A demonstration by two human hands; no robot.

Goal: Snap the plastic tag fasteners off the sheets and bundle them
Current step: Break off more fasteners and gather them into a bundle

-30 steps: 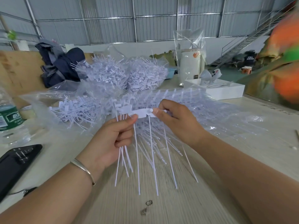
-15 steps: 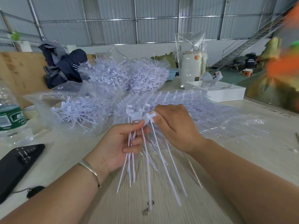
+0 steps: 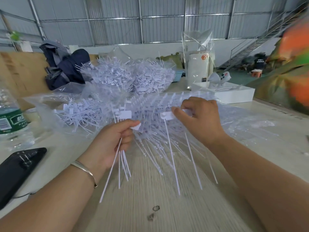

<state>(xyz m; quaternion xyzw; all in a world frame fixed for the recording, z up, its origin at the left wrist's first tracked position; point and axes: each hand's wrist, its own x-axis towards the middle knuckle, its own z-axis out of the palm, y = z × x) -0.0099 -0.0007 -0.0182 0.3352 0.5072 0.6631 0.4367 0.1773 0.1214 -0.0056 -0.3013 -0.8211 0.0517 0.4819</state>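
Green-labelled water bottle (image 3: 9,118) stands at the far left edge of the frame; below it I note a black phone (image 3: 17,169) lying flat on the pale wood-grain table (image 3: 150,206). Upper left: dark jacket (image 3: 65,67) heaped against the back. Left of centre, a clear bag of loose fasteners (image 3: 78,113) lies open, and behind it, upper centre, a large pile of fasteners (image 3: 132,77).

Left hand (image 3: 112,143), bracelet (image 3: 85,169) on the wrist, is clenched around a bundle of fasteners (image 3: 122,158); tag heads stick up above the thumb, thin tails hang down toward the table.

Right of centre, right hand (image 3: 199,119) pinches a single fastener (image 3: 168,115) by its tag head between thumb and fingers, its tail slanting down. I see this hand over the sheets of fasteners (image 3: 167,101) spread on clear plastic across the middle of the frame.

Right of that, a white box (image 3: 234,94) and a tall clear bag (image 3: 198,54) stand behind. Far right is blurred orange and green; I cannot tell what it is.
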